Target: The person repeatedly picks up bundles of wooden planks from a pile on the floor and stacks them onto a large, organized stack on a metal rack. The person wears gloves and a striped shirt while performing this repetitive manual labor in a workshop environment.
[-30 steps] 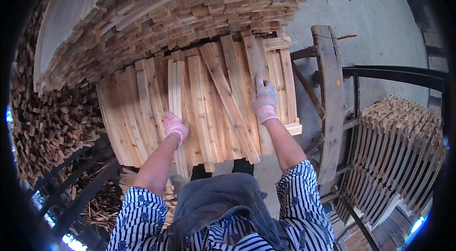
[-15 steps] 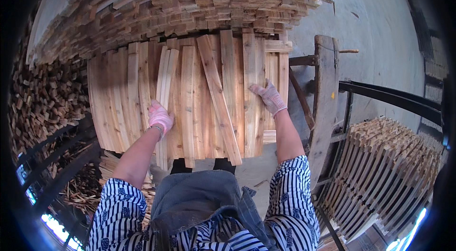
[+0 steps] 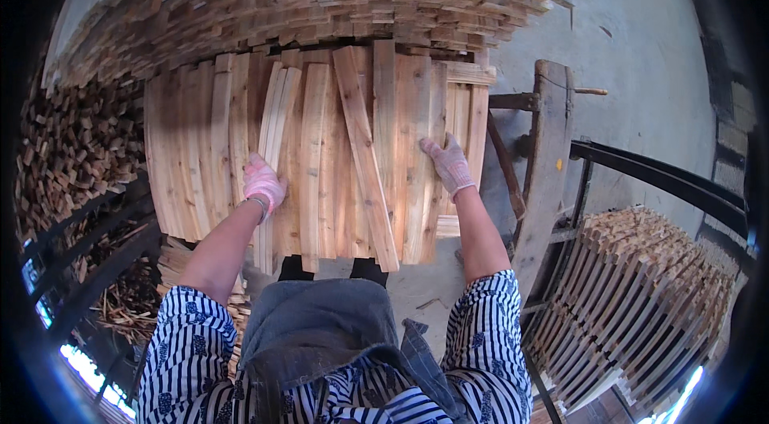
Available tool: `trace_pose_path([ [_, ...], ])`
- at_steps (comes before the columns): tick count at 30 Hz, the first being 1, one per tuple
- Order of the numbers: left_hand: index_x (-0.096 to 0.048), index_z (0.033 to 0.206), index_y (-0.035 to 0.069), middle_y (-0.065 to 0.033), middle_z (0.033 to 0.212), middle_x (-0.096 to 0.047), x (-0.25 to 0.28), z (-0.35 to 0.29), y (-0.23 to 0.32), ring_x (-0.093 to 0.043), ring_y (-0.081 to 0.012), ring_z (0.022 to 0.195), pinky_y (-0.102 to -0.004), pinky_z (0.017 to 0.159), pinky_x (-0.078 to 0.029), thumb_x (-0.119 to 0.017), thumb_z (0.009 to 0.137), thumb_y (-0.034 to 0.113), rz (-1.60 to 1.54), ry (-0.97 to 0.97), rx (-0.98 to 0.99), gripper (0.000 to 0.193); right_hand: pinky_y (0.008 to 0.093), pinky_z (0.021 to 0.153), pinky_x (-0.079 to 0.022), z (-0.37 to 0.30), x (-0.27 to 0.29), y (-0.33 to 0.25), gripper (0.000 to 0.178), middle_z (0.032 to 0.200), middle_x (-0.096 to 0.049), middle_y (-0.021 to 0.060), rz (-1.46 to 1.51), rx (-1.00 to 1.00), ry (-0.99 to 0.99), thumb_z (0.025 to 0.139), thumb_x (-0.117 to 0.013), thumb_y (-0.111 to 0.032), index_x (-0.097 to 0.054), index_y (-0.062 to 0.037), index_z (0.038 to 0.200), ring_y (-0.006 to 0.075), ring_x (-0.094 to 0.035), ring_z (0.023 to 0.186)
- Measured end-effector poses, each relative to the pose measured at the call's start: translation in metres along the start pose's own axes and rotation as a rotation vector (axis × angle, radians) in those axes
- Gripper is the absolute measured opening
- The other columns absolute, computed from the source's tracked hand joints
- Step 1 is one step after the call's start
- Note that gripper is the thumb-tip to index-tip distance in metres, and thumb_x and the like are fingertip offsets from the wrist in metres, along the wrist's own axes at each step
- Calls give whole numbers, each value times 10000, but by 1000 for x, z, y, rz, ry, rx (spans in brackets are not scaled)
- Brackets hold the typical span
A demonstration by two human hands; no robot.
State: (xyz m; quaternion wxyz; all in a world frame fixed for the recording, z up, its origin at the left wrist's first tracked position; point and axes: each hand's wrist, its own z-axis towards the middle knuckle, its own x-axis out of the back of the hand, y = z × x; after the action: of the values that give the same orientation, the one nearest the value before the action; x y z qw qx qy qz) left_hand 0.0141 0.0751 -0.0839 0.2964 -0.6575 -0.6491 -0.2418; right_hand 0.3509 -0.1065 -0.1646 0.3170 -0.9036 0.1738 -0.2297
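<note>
Many pale wooden boards [image 3: 324, 183] lie side by side in a wide layer before me, with loose slats on top. My left hand [image 3: 263, 183], in a pink-white glove, is curled over a pair of narrow slats [image 3: 279, 107] lying lengthwise left of centre; its fingertips are partly hidden. Toward the right end, my gloved right hand [image 3: 448, 166] rests on the boards, thumb and fingers apart. Between the hands, one loose slat [image 3: 364, 155] lies slantwise across the layer, its near end jutting past the front edge.
A high stack of timber [image 3: 320, 7] stands directly behind the boards. A wooden trestle beam [image 3: 545, 135] and black metal rail [image 3: 657, 167] are at the right. Bundled slats [image 3: 633, 304] stand at lower right. More cut pieces [image 3: 72, 151] are piled at far left.
The whole view has shifted slightly. Both hands remain at nearly the same places on the wood. The boards just left of my right hand look blurred, and the separate slat there is less distinct.
</note>
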Motion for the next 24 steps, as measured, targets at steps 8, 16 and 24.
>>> trace_pose_path([
  [8, -176, 1353, -26, -294, 1321, -388, 0, 7, -3, -427, -415, 1250, -445, 1031, -402, -714, 795, 232, 6, 39, -73, 817, 401, 1021, -406, 7, -6, -16, 645, 1327, -512, 286, -139, 163, 210, 949, -490, -415, -404, 61, 1376, 399, -498, 1239],
  [16, -179, 1366, 5, -260, 1335, -397, 5, -2, -5, -430, -384, 1256, -428, 1057, -384, -699, 813, 268, 4, 32, 25, 804, 434, 1023, -396, -82, -67, -97, 779, 1293, -494, 318, -606, 212, 336, 843, -644, -428, -340, -39, 1446, 432, -486, 1216],
  [24, -235, 1336, -6, -290, 1323, -402, -11, 1, -5, -434, -399, 1254, -449, 1043, -392, -702, 800, 248, -28, 107, -57, 755, 424, 947, -447, -105, -122, -66, 832, 1298, -494, 217, -828, 242, 374, 717, -743, -221, -326, -53, 1417, 373, -530, 1124],
])
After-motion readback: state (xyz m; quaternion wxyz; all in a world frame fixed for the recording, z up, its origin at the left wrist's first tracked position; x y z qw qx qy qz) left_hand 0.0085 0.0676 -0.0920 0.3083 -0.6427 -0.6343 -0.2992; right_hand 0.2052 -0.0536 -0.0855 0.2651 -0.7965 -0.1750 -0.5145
